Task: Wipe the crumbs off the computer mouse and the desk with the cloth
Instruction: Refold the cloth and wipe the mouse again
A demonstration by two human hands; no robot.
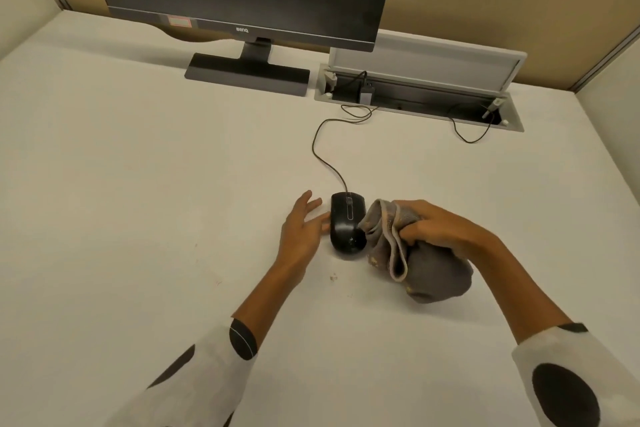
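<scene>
Just one mouse point(347, 224), one cloth point(420, 269).

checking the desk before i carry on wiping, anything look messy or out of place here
Yes. A few crumbs lie on the desk just in front of the black computer mouse, and pale specks show on the mouse's near end. At the back, the cable hatch stands open with wires trailing out onto the desk.

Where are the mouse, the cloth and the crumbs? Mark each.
mouse point(347, 224), head view, top shell.
cloth point(429, 274), head view, bunched grey body.
crumbs point(333, 277), head view, specks on desk.
</scene>
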